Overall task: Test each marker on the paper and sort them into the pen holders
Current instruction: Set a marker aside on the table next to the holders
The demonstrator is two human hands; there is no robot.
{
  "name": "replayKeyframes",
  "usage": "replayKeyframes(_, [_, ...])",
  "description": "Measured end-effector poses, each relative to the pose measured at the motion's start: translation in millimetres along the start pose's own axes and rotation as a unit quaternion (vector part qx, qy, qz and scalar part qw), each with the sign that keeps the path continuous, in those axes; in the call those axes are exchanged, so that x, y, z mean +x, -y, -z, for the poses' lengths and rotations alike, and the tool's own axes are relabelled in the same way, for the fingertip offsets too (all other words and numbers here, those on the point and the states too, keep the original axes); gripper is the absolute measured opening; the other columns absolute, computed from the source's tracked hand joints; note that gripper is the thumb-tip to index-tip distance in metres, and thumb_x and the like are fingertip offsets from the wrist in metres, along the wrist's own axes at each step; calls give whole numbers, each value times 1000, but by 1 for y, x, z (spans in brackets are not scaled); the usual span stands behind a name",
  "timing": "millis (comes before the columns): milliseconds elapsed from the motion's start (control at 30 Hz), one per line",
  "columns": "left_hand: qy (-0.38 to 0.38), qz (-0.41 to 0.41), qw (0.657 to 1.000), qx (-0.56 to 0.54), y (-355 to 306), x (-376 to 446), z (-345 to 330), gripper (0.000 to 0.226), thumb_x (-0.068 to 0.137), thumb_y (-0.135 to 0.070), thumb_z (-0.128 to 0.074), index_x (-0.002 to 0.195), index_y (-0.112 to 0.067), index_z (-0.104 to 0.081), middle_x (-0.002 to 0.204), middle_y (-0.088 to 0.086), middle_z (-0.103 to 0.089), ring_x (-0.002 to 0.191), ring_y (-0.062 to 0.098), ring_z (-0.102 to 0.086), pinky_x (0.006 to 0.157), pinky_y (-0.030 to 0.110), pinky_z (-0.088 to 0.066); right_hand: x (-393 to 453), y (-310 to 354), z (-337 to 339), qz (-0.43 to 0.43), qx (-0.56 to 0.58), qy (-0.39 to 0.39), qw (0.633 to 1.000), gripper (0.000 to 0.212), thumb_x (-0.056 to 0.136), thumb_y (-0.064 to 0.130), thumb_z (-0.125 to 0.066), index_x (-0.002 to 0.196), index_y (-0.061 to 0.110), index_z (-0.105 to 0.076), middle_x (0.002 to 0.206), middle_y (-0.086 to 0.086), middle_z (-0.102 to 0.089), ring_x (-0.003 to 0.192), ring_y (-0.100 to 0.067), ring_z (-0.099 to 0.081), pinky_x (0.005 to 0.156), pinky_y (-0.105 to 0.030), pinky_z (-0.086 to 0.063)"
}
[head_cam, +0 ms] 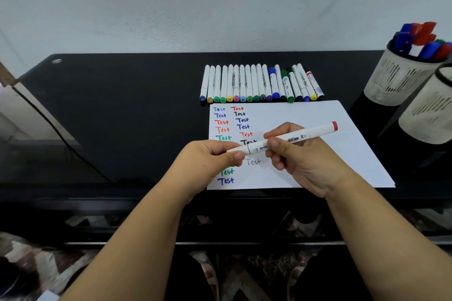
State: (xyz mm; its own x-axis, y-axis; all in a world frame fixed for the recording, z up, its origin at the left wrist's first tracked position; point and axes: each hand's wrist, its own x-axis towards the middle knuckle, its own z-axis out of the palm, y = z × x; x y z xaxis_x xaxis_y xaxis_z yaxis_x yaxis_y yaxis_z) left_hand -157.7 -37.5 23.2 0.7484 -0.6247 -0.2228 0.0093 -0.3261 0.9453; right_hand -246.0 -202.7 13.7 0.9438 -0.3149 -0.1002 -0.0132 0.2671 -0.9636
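2 bare forearms enter from the lower edge — the left from 7 o'clock, the right from 5 o'clock — with no sleeve on either up to the frame border. The left hand (208, 156) and right hand (300, 161) wear no rings, watch or gloves. Fingernails are short and unpainted. At 6 o'clock, dark trousers and light sandals — blurred.

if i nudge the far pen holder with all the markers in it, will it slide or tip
The far pen holder may tip rather than slide: its markers stick well above the rim and lean to one side, so it looks top-heavy. Its slotted walls suggest a light plastic cup. The table looks glossy, so a low push would probably make it slide.
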Motion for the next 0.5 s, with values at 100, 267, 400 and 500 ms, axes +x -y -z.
replayKeyframes(100, [-18, -7, 1000, 0, 1, 3, 0, 18, 82, -22, -68, 71, -36, -70, 74, -13, -72, 84, 0, -63, 78, 18, -45, 4, -1, -4, -5, 12, -9, 1000, 17, 65, 13, -66, 80, 4, -61, 56, -7, -58, 52, -14, -48, 46, -19, -41])
replayKeyframes(267, [-53, -12, 998, 31, -1, 6, -2, 19, 85, -29, -66, 70, -39, -70, 92, 4, -71, 86, 18, -60, 76, 29, -49, 11, 3, -9, -3, 24, -44, 999, 15, 67, 17, -66, 79, 8, -63, 56, -3, -56, 55, -14, -44, 46, -18, -37])
replayKeyframes(400, [-89, -14, 995, 40, -2, 7, -2, 15, 87, -31, -63, 98, -40, -68, 91, -6, -67, 78, 6, -54, 68, 18, -44, 11, 12, 3, 14, 104, -104, 989, 13, 72, 16, -65, 83, 11, -62, 59, 0, -58, 57, -11, -47, 49, -18, -37])
replayKeyframes(500, [-106, -11, 992, 72, 0, 7, -1, 28, 88, -32, -63, 116, -35, -63, 90, -17, -63, 80, 1, -55, 68, 16, -45, 7, 17, 17, 31, 97, -138, 985, 11, 75, 8, -66, 84, 12, -60, 65, -1, -61, 59, -12, -48, 52, -20, -39])
